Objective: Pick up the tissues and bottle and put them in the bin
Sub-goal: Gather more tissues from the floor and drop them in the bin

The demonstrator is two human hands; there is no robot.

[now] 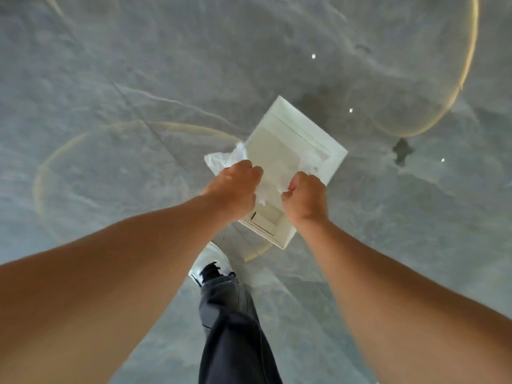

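Both hands' grip bunching tissues (261, 187) over bin (336, 159), open floor (138, 79) around

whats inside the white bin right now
The white bin shows only pale inner walls and floor where visible. Both hands, left hand and right hand, hold tissues over its opening, hiding part of the inside. No bottle is visible.

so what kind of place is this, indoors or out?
Probably indoors, maybe a lobby or hall; I can't tell more. The floor is polished grey stone with curved brass inlay and reflected ceiling lights, and a white bin stands on it, with both hands holding tissues above it.
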